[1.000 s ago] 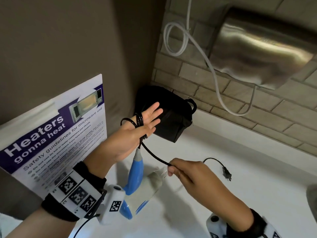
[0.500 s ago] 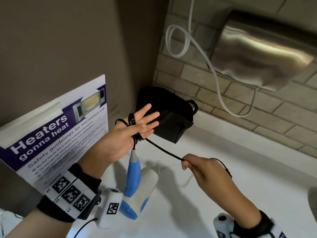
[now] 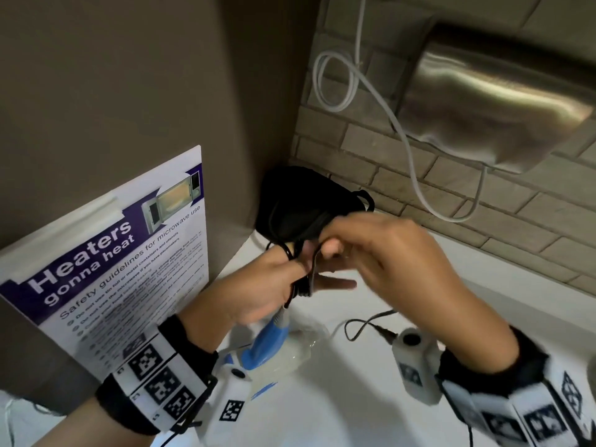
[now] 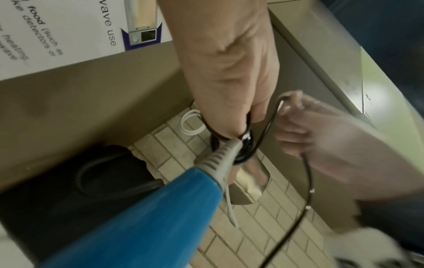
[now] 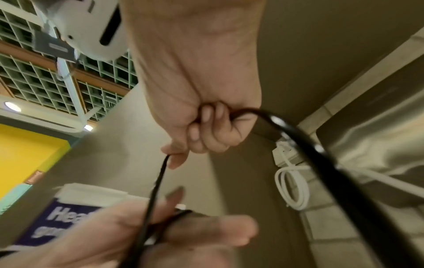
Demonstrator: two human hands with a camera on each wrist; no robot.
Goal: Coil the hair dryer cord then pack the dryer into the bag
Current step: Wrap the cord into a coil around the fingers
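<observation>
Centre frame: my right hand [image 3: 387, 253] pinches the cord [image 5: 158, 181] above my left hand [image 3: 258, 291], fingers straight, loops wound round; dryer [image 3: 271, 343] hangs below.

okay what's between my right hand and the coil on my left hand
A short run of the black cord spans the gap from the right hand down to the coil on the left hand; nothing else. Clearest in the right wrist view.

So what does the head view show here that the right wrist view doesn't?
Only the head view shows the black bag in the corner, the blue-and-white hair dryer and the cord's plug end. Only the right wrist view shows the right hand with its fingers curled round the black cord. Both show cord loops around the left hand.
</observation>
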